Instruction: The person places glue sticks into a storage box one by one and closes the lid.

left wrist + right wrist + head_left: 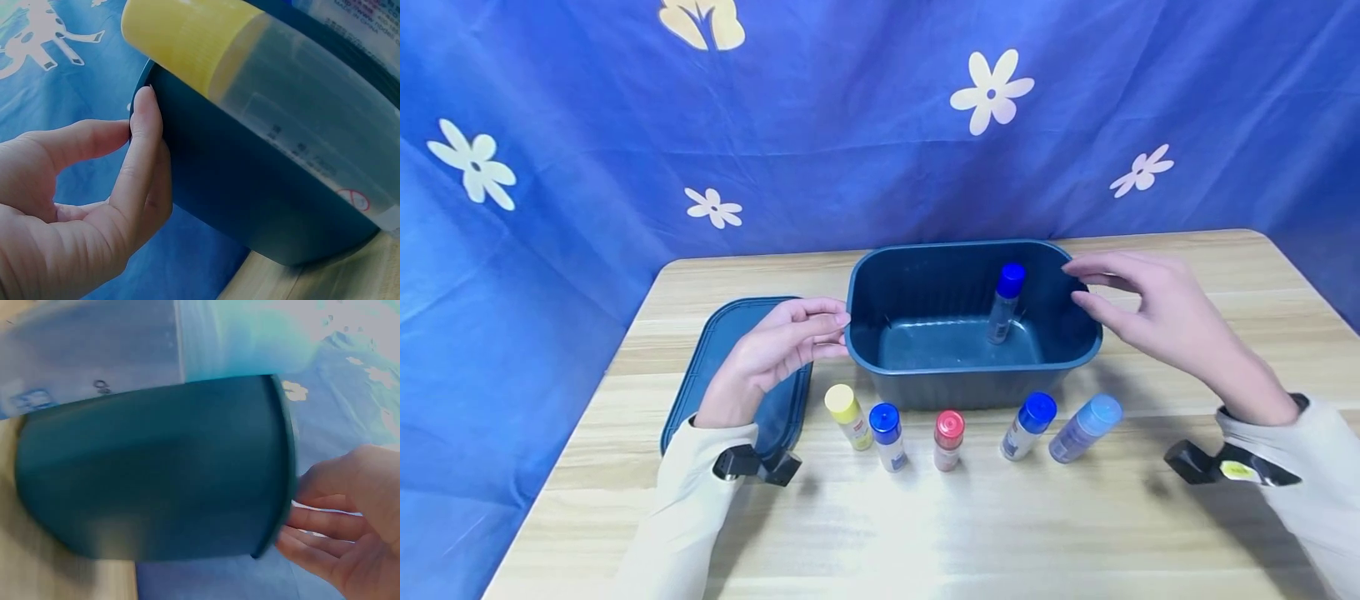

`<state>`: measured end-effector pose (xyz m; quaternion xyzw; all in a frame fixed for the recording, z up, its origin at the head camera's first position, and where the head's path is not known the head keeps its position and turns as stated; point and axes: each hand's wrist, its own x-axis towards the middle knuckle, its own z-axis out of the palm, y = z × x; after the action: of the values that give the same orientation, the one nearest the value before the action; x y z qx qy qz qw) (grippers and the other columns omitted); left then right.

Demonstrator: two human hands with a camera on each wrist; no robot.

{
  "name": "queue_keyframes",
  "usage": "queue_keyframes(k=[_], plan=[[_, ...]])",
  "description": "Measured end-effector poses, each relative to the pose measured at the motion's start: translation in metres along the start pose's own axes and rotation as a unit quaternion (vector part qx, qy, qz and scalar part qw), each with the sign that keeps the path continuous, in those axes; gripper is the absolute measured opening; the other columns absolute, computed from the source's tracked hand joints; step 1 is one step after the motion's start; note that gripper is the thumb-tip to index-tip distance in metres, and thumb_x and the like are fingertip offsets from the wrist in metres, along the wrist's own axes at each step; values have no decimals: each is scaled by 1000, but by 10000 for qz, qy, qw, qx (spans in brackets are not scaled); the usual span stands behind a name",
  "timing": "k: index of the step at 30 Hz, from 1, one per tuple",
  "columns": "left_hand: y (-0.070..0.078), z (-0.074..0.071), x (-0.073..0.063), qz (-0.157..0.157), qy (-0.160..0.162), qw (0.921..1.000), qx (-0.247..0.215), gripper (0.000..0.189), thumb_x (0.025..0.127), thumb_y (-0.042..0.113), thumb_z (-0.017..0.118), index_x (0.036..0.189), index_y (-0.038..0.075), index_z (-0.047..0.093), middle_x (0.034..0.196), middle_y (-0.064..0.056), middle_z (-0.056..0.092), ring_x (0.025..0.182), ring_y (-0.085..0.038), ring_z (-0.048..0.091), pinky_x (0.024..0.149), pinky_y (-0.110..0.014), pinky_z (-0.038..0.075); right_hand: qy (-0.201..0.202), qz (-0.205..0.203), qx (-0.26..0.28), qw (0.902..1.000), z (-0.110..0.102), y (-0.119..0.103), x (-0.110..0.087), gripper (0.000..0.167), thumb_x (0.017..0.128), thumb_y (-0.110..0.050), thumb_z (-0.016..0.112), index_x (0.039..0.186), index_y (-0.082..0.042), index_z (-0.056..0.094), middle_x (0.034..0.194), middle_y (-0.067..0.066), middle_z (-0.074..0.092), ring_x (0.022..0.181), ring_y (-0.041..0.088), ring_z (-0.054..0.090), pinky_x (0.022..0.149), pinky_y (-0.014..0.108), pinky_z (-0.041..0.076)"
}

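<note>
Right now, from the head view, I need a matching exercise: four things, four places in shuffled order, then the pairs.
1. lid
2. red-capped bottle
3. yellow-capped bottle
4. left hand

A. left end of the row in front of the bin
B. at the bin's left rim
C. flat on the table
D. middle of that row

Pairs: 1-C; 2-D; 3-A; 4-B
</note>
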<state>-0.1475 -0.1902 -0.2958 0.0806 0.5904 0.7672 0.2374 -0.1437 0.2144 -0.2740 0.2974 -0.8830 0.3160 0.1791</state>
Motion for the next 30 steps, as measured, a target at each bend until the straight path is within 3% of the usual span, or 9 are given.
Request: queue_keyframes(k=[4, 10, 18, 30], plan=[[1, 0, -1, -2, 5, 10000, 11, 20, 97, -7, 46, 104, -1, 62, 86, -7, 68, 77, -15, 67, 81, -31, 58, 148, -94, 95, 9998, -7, 0, -15, 37, 78, 7, 74, 112, -5, 70, 107, 5, 70, 101, -11, 58, 88, 5, 44], [2, 0, -1, 37, -31, 10000, -36, 20, 97, -7, 46, 103, 0, 64, 86, -8, 68, 77, -15, 68, 81, -31, 58, 285, -114, -82, 9995, -15, -5, -31, 39, 75, 9, 76, 109, -7, 71, 105, -3, 70, 99, -10, 59, 88, 5, 44], [2, 1, -1, 30, 9, 10000, -47, 20, 96, -7, 47, 102, 1, 65, 87, -9, 68, 78, -15, 68, 81, -31, 58, 335, 20, -77, 9994, -17, -11, -53, 41, 74, 6, 77, 110, -13, 71, 103, 0, 71, 100, -7, 60, 88, 4, 43], [0, 1, -1, 35, -51, 10000, -56, 20, 97, -6, 48, 102, 2, 65, 87, -7, 68, 78, -15, 68, 81, -30, 58, 55, 594, 979, 9934, -17, -15, -76, 32, 81, 12, 69, 106, -8, 70, 101, 0, 71, 94, 4, 65, 83, 9, 49]])
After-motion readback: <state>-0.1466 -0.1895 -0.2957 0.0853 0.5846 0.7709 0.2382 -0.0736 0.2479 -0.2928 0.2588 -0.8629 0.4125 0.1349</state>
